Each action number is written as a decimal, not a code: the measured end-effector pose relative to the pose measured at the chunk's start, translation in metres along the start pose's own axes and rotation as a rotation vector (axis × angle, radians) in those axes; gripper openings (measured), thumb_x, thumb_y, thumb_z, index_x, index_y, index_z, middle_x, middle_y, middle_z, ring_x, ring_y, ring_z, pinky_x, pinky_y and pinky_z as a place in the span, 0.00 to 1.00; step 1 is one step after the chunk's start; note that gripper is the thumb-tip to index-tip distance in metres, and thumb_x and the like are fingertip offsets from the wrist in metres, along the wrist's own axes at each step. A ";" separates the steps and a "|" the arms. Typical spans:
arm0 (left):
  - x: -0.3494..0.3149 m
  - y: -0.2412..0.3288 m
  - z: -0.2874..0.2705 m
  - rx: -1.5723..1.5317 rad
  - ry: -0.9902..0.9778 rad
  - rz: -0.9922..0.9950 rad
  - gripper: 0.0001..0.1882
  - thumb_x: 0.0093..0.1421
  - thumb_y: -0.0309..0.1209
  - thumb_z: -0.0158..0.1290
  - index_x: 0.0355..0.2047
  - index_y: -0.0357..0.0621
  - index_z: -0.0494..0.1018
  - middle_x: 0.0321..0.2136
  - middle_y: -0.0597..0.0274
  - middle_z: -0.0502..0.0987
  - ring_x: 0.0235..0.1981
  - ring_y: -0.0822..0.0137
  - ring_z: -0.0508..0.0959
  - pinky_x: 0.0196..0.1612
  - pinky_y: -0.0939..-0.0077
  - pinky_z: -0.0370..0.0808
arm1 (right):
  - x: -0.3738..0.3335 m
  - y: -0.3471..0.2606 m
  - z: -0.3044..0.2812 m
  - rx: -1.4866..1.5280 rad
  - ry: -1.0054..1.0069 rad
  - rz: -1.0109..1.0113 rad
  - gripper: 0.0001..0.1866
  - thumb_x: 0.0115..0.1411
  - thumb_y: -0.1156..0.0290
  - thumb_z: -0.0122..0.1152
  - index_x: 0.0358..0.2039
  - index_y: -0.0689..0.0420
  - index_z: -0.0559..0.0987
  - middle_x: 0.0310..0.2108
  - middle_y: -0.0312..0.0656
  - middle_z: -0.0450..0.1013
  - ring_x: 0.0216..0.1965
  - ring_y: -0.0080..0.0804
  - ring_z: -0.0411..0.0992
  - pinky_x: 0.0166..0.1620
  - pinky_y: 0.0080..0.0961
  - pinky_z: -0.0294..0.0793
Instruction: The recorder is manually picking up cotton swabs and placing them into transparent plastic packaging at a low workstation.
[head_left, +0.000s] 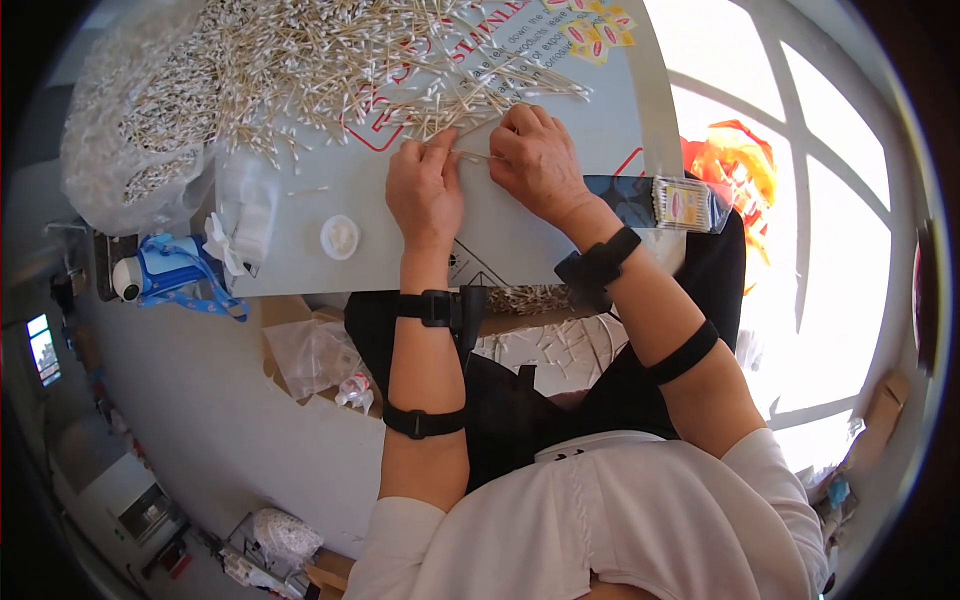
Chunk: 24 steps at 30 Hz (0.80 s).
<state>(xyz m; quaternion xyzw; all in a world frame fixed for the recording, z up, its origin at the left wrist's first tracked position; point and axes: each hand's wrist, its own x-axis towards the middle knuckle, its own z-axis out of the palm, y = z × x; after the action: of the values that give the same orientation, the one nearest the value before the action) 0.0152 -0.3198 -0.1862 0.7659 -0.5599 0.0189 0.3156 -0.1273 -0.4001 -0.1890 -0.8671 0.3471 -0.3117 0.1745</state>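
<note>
A big heap of cotton swabs with thin tan sticks and white tips covers the far part of the table. My left hand is at the heap's near edge, its thumb and fingers closed on the end of a cotton swab. Just to the right, my right hand curls in a pinch at the other side of that stick. How many swabs its fingers hold is hidden by the knuckles. Nearer me, left of my left wrist, stands a small round white lid or dish.
A clear plastic bag full of swabs bulges at the left, beside a clear container and a blue-and-white bottle. A filled swab packet lies at the right edge. Yellow labels are at the far right; an open carton is below.
</note>
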 end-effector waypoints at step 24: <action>-0.034 0.054 -0.002 0.002 -0.165 0.245 0.08 0.46 0.18 0.58 0.26 0.44 0.73 0.29 0.62 0.70 0.36 0.56 0.72 0.40 0.62 0.69 | -0.072 0.042 -0.068 0.031 0.076 0.137 0.07 0.50 0.75 0.64 0.30 0.55 0.75 0.36 0.39 0.69 0.41 0.44 0.68 0.46 0.40 0.67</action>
<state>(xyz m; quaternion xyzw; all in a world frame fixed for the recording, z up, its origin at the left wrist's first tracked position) -0.0435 -0.2999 -0.1727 0.6910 -0.6732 -0.0052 0.2633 -0.2333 -0.3838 -0.1905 -0.8261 0.4070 -0.3372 0.1955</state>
